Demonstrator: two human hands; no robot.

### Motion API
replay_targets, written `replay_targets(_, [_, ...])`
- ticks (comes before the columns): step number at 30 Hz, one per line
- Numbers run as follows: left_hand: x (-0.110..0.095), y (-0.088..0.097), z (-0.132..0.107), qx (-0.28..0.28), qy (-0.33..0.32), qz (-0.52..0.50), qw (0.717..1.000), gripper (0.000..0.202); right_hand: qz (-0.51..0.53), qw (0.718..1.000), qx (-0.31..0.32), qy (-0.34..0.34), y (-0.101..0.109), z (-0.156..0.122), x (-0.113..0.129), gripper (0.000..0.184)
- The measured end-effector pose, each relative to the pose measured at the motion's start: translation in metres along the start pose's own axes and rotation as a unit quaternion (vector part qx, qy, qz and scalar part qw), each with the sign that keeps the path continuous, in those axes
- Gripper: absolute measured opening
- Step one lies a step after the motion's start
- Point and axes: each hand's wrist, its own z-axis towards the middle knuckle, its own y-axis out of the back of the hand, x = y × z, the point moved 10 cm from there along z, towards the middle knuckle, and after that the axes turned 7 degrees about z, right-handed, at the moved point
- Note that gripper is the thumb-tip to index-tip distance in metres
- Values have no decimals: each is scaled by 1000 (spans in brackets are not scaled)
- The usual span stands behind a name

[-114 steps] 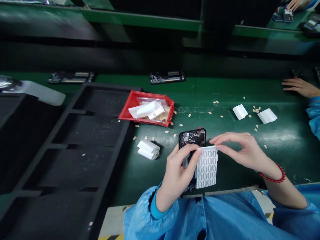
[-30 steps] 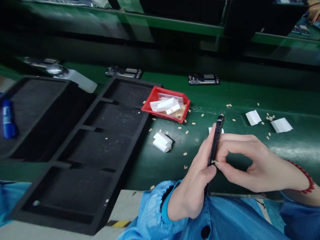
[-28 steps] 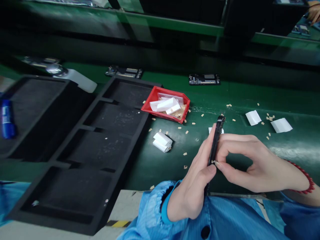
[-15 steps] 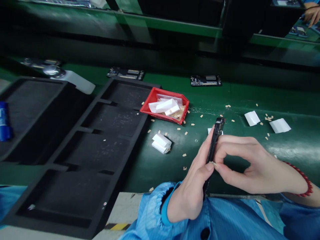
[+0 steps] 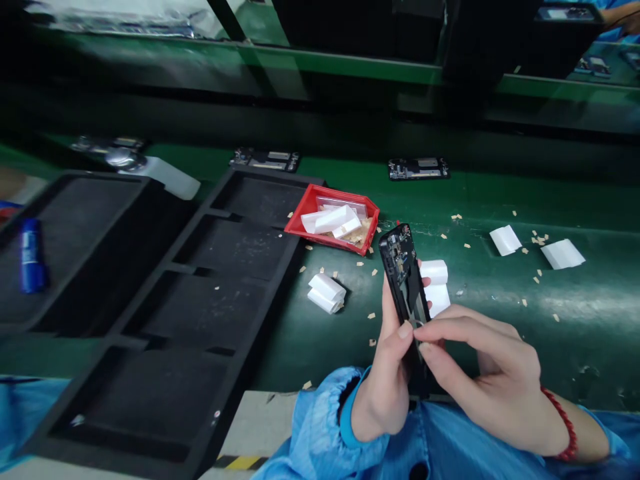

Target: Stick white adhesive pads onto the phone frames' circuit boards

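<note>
My left hand is wrapped around an opened phone, which is tilted so that the circuit board at its top end faces me. Against the phone's lower part, my right hand has its index finger and thumb close together, beside my left thumb. A tiny pale strip shows at these fingertips, too small to name. Just beyond my hands lies a folded white paper, partly covered by them. A red bin with white papers and small tan pieces stands farther left.
A black compartment tray runs along the left, with another black tray beside it carrying a blue marker. Several opened phones lie along the back. White papers and tan bits are scattered on the green surface.
My left hand has turned the phone from edge-on to show its inner face, leaning left. My right fingers have shifted slightly left along it. More of the folded paper behind shows. The view moved slightly.
</note>
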Motion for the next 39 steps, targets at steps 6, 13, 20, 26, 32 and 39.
replay_targets(6, [-8, -2, -8, 12, -59, -6, 998, 52, 13, 1000, -9, -2, -3, 5, -9, 14])
replay_targets(13, [-8, -4, -11, 19, -65, 18, 998, 55, 63, 998, 4, -21, -8, 6, -15, 12])
replay_targets(20, [-6, -1, -7, 13, -25, 10, 1000, 66, 147, 986, 38, -66, -14, 4, -20, 14])
replay_targets(26, [-12, -15, -3, 96, 35, -112, 988, 74, 133, 987, 28, -84, -10, 2, -17, 22])
replay_targets(32, [-5, -12, -6, 75, 23, 2, 997, 72, 123, 987, -18, -97, -7, 4, -26, 9])
replay_targets(39, [-4, 4, -3, 19, 48, -36, 998, 64, 71, 997, 2, 9, 0, -5, -11, 38])
